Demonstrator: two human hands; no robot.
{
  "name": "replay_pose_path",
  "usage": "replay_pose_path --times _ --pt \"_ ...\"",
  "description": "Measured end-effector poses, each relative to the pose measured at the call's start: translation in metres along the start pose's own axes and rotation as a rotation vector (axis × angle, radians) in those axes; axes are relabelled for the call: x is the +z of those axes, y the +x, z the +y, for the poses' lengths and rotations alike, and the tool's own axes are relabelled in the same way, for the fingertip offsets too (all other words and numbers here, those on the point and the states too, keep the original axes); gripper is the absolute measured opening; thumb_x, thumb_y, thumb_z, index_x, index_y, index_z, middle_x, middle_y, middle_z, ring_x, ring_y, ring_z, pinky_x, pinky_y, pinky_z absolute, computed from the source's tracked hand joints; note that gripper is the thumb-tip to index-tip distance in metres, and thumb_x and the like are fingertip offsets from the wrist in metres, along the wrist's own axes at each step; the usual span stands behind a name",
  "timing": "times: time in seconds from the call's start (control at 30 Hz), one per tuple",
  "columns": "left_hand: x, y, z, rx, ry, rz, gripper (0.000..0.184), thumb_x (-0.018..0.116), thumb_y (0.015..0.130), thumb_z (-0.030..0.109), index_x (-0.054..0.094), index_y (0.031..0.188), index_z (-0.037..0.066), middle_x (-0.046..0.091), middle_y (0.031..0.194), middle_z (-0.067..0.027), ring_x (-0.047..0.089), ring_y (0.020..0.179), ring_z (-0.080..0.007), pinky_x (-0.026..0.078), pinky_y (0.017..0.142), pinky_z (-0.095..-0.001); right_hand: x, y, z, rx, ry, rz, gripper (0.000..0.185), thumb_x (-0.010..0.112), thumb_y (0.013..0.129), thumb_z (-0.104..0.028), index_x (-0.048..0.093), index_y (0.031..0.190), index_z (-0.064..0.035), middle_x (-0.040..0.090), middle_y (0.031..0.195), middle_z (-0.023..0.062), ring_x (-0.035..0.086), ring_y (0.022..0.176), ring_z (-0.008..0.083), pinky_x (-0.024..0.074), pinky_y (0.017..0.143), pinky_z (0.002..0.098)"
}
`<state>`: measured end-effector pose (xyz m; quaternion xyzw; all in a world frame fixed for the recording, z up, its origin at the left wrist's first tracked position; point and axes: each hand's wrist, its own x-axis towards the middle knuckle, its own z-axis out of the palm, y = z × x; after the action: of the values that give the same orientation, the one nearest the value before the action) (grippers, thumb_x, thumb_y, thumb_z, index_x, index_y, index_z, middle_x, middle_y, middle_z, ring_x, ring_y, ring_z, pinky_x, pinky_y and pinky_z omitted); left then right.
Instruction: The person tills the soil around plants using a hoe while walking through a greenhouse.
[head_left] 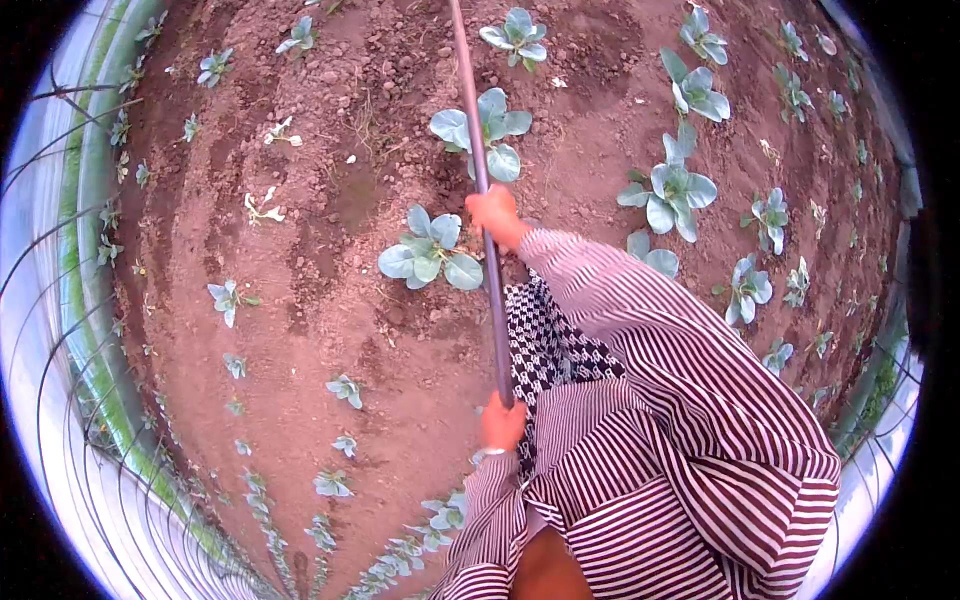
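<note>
A long dark pole point(494, 290) runs from the top edge down to the middle of the view. My right hand point(497, 215) is wrapped round it partway along, beside a leafy blue-green plant point(432, 250). Lower down, my left hand point(503, 422) closes on the pole's near end, close to my body. Another plant point(495, 125) grows beneath the upper stretch of the pole, partly covered by it. The pole's far end is out of view. Striped sleeves cover both arms, and a black-and-white patterned cloth point(545, 335) shows between them.
Rows of plants, such as one large plant point(672, 190) on the right and a small one point(228, 300) on the left, stand in brown soil point(300, 350). Several pale, withered plants lie among them. Curved hoops and sheeting point(45, 400) border both sides.
</note>
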<state>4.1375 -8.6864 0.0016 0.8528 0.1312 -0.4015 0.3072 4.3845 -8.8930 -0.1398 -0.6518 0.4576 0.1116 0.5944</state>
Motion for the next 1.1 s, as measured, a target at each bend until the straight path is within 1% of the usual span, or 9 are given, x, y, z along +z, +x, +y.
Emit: replay_pose_path --times 0.17,0.3,0.37,0.4,0.53,0.6,0.77,0.93,1.1 --pt "-0.001 -0.042 0.005 -0.071 0.041 -0.234 0.026 0.057 0.069 0.020 0.054 0.086 0.001 0.059 0.073 -0.0209 0.058 0.071 -0.0357 0.045 0.063 -0.0401 -0.007 -0.018 0.073 0.118 -0.300 0.000 0.026 0.053 0.071 -0.018 0.054 0.051 -0.0012 0.055 0.048 0.0097 0.054 0.039 0.0218 0.0443 0.041 0.0348" --pt "-0.037 -0.087 -0.060 -0.254 -0.038 -0.273 0.024 0.061 0.065 0.021 0.057 0.082 0.004 0.059 0.070 -0.0159 0.058 0.065 -0.0283 0.045 0.060 -0.0382 0.029 -0.089 0.122 0.315 0.032 -0.058 0.025 0.052 0.070 -0.015 0.052 0.055 0.0044 0.056 0.052 0.0185 0.055 0.041 0.0240 0.0441 0.041 0.0344" --pt "-0.053 -0.102 -0.109 0.012 0.154 -0.230 0.028 0.064 0.066 0.025 0.058 0.085 0.005 0.060 0.072 -0.0167 0.059 0.064 -0.0305 0.045 0.058 -0.0379 0.029 -0.138 0.111 0.196 0.118 -0.041 0.025 0.055 0.069 -0.017 0.053 0.056 0.0043 0.054 0.048 0.0145 0.054 0.039 0.0229 0.0417 0.036 0.0351" --pt "-0.058 -0.108 -0.129 0.059 0.112 -0.199 0.027 0.064 0.068 0.026 0.059 0.087 0.006 0.059 0.071 -0.0174 0.059 0.066 -0.0321 0.045 0.057 -0.0385 0.041 -0.135 0.131 0.338 0.040 -0.071 0.022 0.055 0.071 -0.014 0.050 0.056 0.0017 0.051 0.047 0.0111 0.050 0.035 0.0209 0.0400 0.033 0.0343" --pt "-0.074 -0.111 -0.114 -0.186 0.188 -0.172 0.028 0.062 0.065 0.022 0.057 0.088 0.006 0.058 0.071 -0.0191 0.059 0.067 -0.0336 0.045 0.058 -0.0406 0.050 -0.148 0.117 0.335 0.547 -0.154 0.014 0.053 0.072 -0.007 0.046 0.060 -0.0025 0.045 0.048 0.0055 0.043 0.035 0.0163 0.0360 0.030 0.0314" --pt "-0.058 -0.095 -0.137 -0.118 0.139 -0.083 0.026 0.060 0.064 0.022 0.055 0.083 0.004 0.058 0.072 -0.0193 0.058 0.069 -0.0357 0.045 0.061 -0.0430 0.047 -0.137 0.091 0.302 0.634 -0.208 0.015 0.054 0.071 -0.006 0.046 0.058 -0.0026 0.045 0.046 0.0057 0.043 0.033 0.0160 0.0354 0.029 0.0312" --pt "-0.046 -0.050 -0.033 -0.085 0.108 0.012 0.027 0.057 0.067 0.021 0.056 0.087 0.003 0.059 0.076 -0.0209 0.058 0.073 -0.0378 0.046 0.064 -0.0438 0.026 -0.067 0.010 0.197 0.509 -0.233 0.014 0.055 0.069 -0.007 0.048 0.058 -0.0010 0.048 0.048 0.0065 0.046 0.036 0.0165 0.0348 0.031 0.0303" --pt "-0.034 -0.025 0.020 0.000 0.100 0.002 0.023 0.058 0.066 0.019 0.055 0.081 0.002 0.059 0.076 -0.0224 0.058 0.071 -0.0390 0.045 0.062 -0.0435 0.025 0.006 0.048 0.208 0.382 -0.171 0.015 0.054 0.070 -0.007 0.049 0.056 -0.0020 0.044 0.045 0.0062 0.045 0.036 0.0176 0.0337 0.032 0.0315" --pt "-0.048 -0.082 -0.044 -0.048 0.233 -0.200 0.039 0.068 0.065 0.034 0.057 0.091 0.007 0.059 0.074 -0.0181 0.058 0.070 -0.0361 0.046 0.061 -0.0428 0.000 -0.068 0.096 0.331 0.519 -0.260 0.015 0.057 0.071 -0.006 0.052 0.057 -0.0024 0.050 0.050 0.0077 0.048 0.037 0.0182 0.0345 0.030 0.0335"
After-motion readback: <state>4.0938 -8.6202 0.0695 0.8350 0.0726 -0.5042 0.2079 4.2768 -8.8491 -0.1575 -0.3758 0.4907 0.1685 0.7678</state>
